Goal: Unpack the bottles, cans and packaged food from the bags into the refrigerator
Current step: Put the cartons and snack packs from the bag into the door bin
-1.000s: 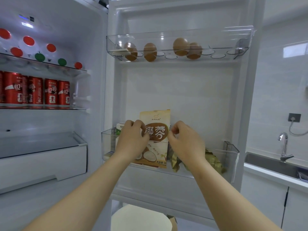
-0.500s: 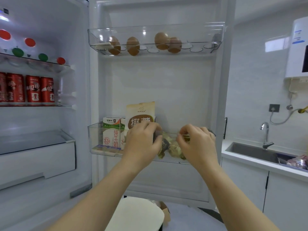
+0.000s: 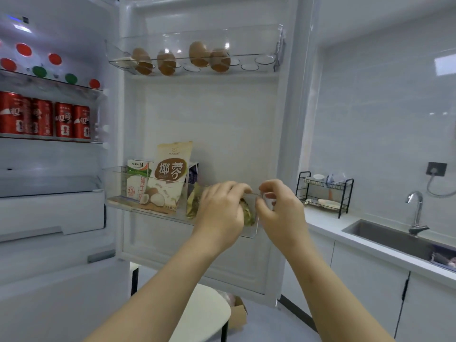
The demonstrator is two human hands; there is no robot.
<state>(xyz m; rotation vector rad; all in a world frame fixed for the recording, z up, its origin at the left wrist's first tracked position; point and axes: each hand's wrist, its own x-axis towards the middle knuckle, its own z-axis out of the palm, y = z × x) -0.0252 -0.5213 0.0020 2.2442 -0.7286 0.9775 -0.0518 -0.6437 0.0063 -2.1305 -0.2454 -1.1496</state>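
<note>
I'm tucking the gold-green packet [image 3: 195,202] into the door bin [image 3: 116,178], my left hand [image 3: 220,213] curled over it, my right hand [image 3: 278,206] pinching the bin's rim just beside; next, I judge, both let go.

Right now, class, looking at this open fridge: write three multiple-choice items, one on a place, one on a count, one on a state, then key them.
1. Where does the tall beige coconut snack pouch stand?
A. lower clear door bin
B. egg tray
C. can shelf

2. How many brown eggs sit in the clear door egg tray?
A. two
B. four
C. six

3. What are the left hand and right hand doing?
A. hanging empty
B. lifting a can
C. both at the gold-green wrapped packets

Key: A, the pouch rises out of the lower clear door bin; B, four eggs show; C, both hands close around the packets at the bin's right end.
</note>
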